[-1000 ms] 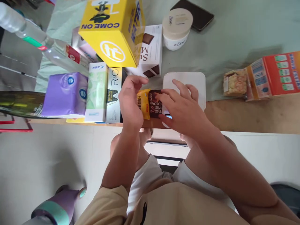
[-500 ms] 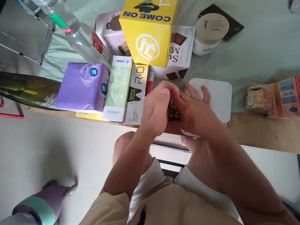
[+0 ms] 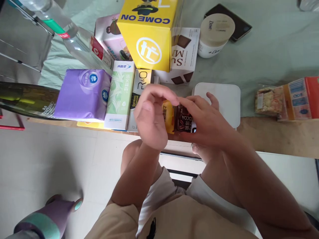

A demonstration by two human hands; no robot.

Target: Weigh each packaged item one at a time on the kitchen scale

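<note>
On the near side of the yellow box (image 3: 151,36), which reads "COME ON", are a brown packet (image 3: 183,119) printed "COCOA" and a yellow packet (image 3: 168,117). The left hand (image 3: 152,117) curves beside the yellow packet; the right hand (image 3: 209,119) bends its fingers over the brown one. Whether either grips, I cannot tell. Right of the box stands a "Dove" jar (image 3: 216,35); nearer, an "R&O" carton (image 3: 141,81).

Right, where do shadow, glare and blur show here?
Head view throughout: a soft dark shadow falls on the pale floor at left; light highlights streak the clear bottle; "COCOA" reads on the brown packet, but the Dove jar's fine print is indistinct.
</note>
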